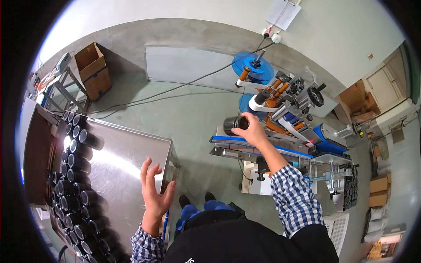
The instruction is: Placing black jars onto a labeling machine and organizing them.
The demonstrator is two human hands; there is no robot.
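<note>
My right hand (253, 130) grips a dark jar (229, 126) by its rim, with thumb and fingers closed on it. The jar is tipped on its side, its round end toward my fingers, at the left end of a conveyor (280, 150) with blue rails. Whether it rests on the belt I cannot tell. My left hand (155, 193) is empty, fingers spread, near the right edge of a shiny metal table (127, 151). Many similar black jars (70, 201) stand packed along that table's left side.
Beyond the conveyor stands a machine with rollers, a black handwheel (315, 95) and blue discs (253, 69). More dark jars (351, 193) sit at the conveyor's far right. Cables (175, 87) cross the floor; an open cardboard box (93, 72) stands at the back left.
</note>
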